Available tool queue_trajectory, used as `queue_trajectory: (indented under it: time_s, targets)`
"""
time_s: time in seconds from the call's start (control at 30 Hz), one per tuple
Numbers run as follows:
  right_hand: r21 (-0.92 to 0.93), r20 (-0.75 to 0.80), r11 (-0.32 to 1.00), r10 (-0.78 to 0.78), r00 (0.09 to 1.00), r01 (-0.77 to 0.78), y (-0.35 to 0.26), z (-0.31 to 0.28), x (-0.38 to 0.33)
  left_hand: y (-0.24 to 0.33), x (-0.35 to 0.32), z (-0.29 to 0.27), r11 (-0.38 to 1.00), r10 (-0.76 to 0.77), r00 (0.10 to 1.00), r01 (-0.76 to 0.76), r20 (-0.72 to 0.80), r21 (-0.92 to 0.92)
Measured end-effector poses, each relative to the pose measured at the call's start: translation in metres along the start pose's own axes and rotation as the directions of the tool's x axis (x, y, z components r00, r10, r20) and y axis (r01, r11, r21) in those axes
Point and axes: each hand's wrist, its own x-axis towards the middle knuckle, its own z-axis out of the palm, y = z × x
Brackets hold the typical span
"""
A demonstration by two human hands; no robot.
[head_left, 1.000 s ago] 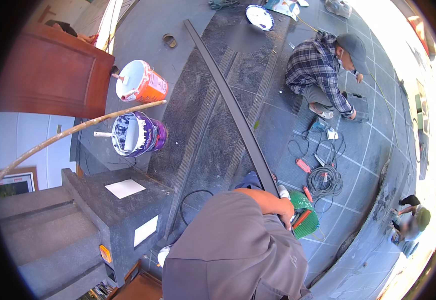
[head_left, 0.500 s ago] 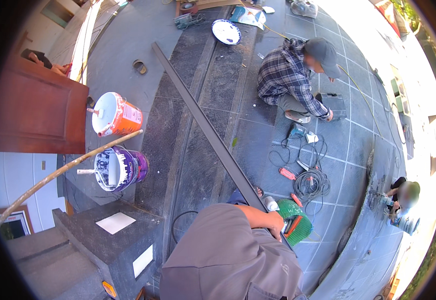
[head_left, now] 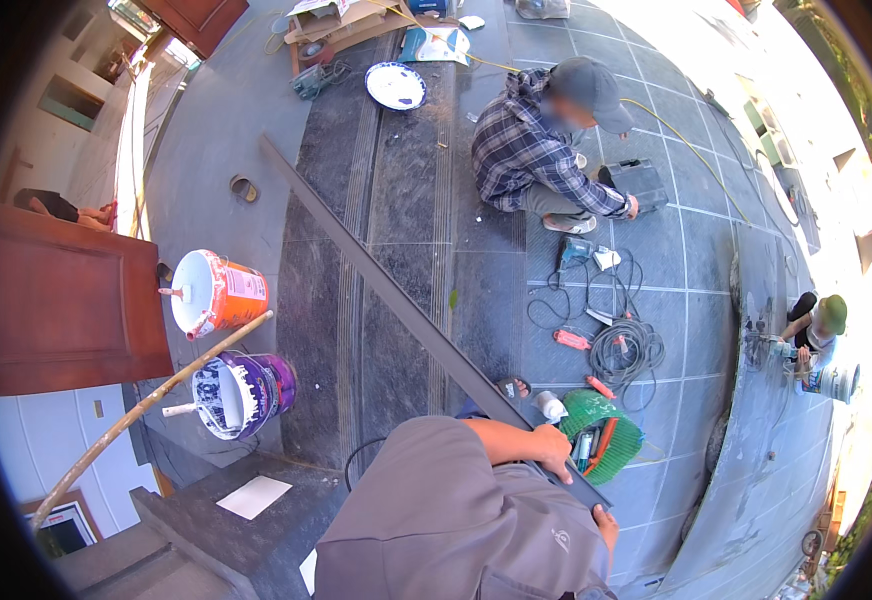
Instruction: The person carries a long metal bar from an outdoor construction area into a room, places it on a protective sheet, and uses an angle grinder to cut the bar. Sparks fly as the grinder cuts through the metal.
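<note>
— Well, what takes up most of the view?

— Dark grey polished stone steps [head_left: 396, 230] running up the middle, with a grey tiled floor [head_left: 696, 250] to their right. Across the steps lies a long, narrow, dark stone strip [head_left: 376, 280], slanting from the upper left down to the person's hands.

— And the hands?

— The left hand [head_left: 553, 447] is clenched over the strip's upper edge near its lower end. The right hand [head_left: 607, 526] sits at the very end of the strip, fingers curled under it as far as I can tell; a grey sleeve hides most of it.

— Any containers or labels?

— An orange plastic bucket with a white label panel on its side [head_left: 214, 292] stands left of the steps, a stick handle poking from it. Just below it, a purple bucket with a white-smeared inside [head_left: 241, 393]. A green woven basket of tools [head_left: 601, 436] sits just beside the left hand. A white paper sheet [head_left: 253, 496] lies on the grey ledge at lower left.

— Anyone else?

— A person in a plaid shirt [head_left: 536, 150] squats on the tiles, well apart.
</note>
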Motion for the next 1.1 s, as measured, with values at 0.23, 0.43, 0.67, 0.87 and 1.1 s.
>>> queue_trajectory:
  time_s: [0.23,0.43,0.67,0.87,1.1]
  targets:
    - [0.069,-0.106,0.997,-0.037,0.994,0.045,0.006,0.012,0.001,-0.001,0.008,0.005,1.000,0.007,0.999,-0.006,-0.032,0.016]
    - [-0.032,-0.100,0.996,-0.087,0.991,0.084,-0.004,0.008,-0.007,0.000,0.007,0.005,1.000,0.020,0.999,-0.019,-0.041,0.023]
    - [-0.065,-0.186,0.982,-0.187,0.965,0.178,-0.002,0.016,-0.016,0.002,0.006,0.007,0.999,0.036,0.999,-0.035,-0.041,0.036]
    - [-0.272,-0.207,0.934,-0.293,0.934,0.232,-0.003,0.010,-0.011,0.000,0.005,0.009,0.999,0.015,0.999,-0.014,-0.032,0.037]
    - [-0.139,-0.155,0.977,-0.180,0.971,0.159,-0.012,0.012,-0.017,-0.002,0.014,0.011,0.997,-0.001,1.000,0.003,-0.029,0.075]
